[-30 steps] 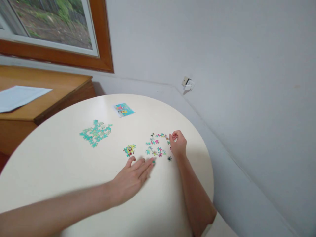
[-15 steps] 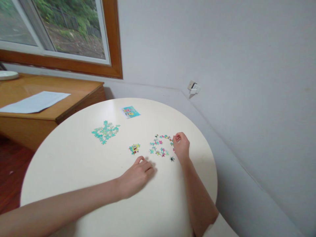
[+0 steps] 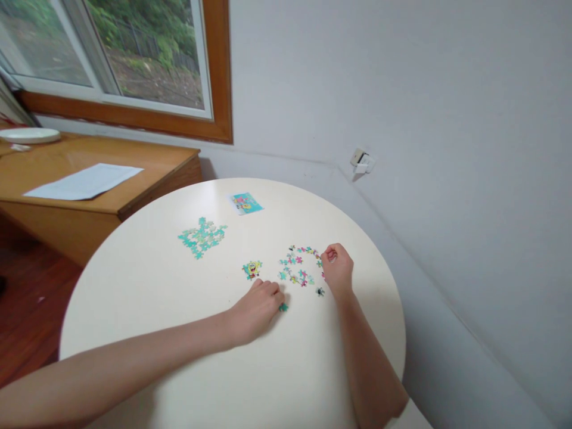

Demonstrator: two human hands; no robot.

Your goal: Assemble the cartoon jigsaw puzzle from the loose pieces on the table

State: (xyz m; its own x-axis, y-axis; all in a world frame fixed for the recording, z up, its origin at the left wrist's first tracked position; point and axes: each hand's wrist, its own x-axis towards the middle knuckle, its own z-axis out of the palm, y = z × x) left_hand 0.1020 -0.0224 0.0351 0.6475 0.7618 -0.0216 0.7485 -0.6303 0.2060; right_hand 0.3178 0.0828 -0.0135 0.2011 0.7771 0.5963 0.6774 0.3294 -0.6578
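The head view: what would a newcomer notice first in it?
The eye likely falls first on the left hand, by a small green piece on the round white table, and the right hand, beside scattered puzzle pieces. Next come the yellow cartoon cluster beyond the left hand and the larger green cluster farther left.

There are two hands (image 3: 259, 307), dozens of puzzle pieces (image 3: 252, 269), one card (image 3: 247, 203), one table (image 3: 250, 384).

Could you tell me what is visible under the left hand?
At the edge of the left hand, a green puzzle piece shows; anything fully beneath the hand is covered.
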